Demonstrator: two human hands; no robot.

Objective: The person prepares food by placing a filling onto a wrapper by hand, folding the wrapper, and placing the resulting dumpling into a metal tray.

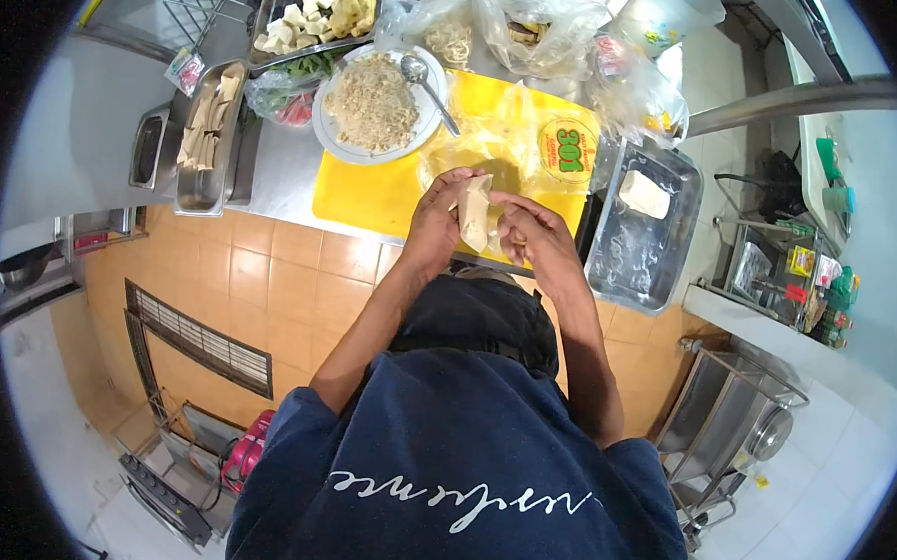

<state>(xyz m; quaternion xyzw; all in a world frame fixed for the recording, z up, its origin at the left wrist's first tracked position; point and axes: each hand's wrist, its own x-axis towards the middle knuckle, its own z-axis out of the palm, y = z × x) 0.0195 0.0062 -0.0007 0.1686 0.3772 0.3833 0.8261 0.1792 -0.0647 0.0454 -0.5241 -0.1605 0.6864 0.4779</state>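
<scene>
My left hand (437,217) holds a pale spring roll (474,216) upright between thumb and fingers, above the near edge of a yellow cutting board (362,198). My right hand (537,234) is beside it, index finger stretched to the roll's upper part and the other fingers curled with nothing visible in them. Beyond my hands lies a clear plastic wrapper with a round green-and-yellow label (568,151). Left of it, a white plate (326,135) bears a pale shredded filling (374,102) and a metal spoon (436,99).
At the left, a steel pan (200,207) contains several finished rolls (210,119). A steel tray (624,273) at the right holds a pale stacked block (644,194). Plastic bags (535,19) and a tray of white and yellow chunks (315,19) crowd the far side.
</scene>
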